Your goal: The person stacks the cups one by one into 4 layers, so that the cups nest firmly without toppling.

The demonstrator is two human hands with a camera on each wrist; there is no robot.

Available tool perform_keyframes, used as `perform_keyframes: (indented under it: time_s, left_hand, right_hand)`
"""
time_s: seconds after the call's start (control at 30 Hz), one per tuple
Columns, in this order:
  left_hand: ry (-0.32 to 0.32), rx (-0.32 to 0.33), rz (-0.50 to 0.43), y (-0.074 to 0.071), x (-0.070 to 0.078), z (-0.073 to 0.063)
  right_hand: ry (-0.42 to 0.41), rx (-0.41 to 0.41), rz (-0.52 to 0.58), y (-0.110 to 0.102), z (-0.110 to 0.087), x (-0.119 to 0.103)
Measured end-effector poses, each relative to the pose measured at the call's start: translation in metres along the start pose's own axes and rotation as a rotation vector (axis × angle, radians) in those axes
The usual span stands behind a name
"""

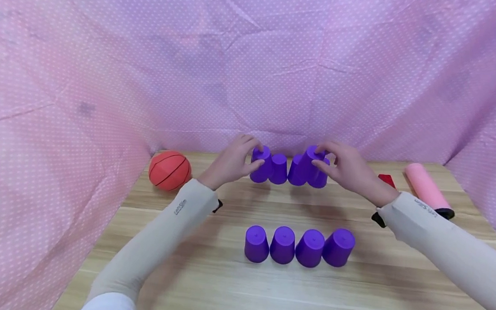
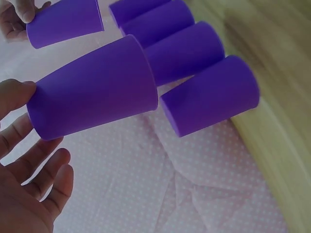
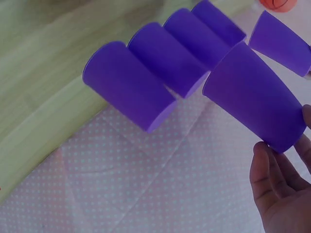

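My left hand (image 1: 234, 161) pinches an upside-down purple cup (image 2: 92, 92) near its base, thumb on one side and fingers on the other. My right hand (image 1: 351, 168) grips a second upside-down purple cup (image 3: 255, 97) the same way. Both held cups are raised over a far row of inverted purple cups (image 1: 279, 170) standing side by side on the table, partly hidden behind them in the head view. Closer to me stands another row of inverted purple cups (image 1: 282, 246), with neither hand on it.
An orange-red toy basketball (image 1: 170, 170) sits on the wooden table (image 1: 206, 285) at the far left. To the right lie a pink cylinder (image 1: 427, 186) with a black end and a small red object (image 1: 387, 180). A pink dotted cloth (image 1: 278, 71) hangs behind the table.
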State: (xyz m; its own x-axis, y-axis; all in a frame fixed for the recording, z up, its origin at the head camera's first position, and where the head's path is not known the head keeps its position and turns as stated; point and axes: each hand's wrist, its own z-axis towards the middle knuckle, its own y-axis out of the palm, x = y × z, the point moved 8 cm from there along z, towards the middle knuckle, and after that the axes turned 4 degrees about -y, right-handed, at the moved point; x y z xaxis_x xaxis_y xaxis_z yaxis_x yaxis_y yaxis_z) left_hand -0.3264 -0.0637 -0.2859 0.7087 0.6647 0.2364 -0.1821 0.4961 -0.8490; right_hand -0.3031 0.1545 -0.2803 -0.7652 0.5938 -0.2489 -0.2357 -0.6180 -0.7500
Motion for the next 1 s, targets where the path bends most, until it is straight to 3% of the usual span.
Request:
perform_keyframes:
  time_s: [0.27,0.5,1.0]
  left_hand:
    - [-0.130,-0.065,0.033,0.010,-0.016,0.037]
    - [-0.227,-0.100,0.003,0.018,-0.034,0.048]
    - [-0.236,-0.122,0.025,0.025,-0.041,0.056]
  right_hand:
    - [0.086,0.017,0.006,-0.004,0.015,0.033]
    - [0.181,-0.061,0.025,0.002,0.024,0.057]
    - [0.254,-0.127,0.040,0.015,0.028,0.070]
